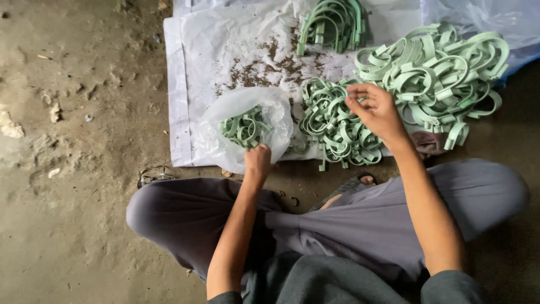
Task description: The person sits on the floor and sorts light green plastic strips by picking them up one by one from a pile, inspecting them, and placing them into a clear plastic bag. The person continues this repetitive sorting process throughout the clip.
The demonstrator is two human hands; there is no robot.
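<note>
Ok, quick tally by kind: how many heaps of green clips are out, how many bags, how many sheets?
Loose heaps of pale green clips: 3, a stacked one at top, a big one at right, a middle one under the right hand
Clear plastic bags with clips inside: 1, held open by the left hand
White sheets: 1
Total: 5

The left hand [257,160] grips the rim of a clear plastic bag [247,126] holding green clips [245,127]. The right hand [376,110] hovers over a heap of clips [336,126] — fingers curled — on a white sheet [208,50].
</note>
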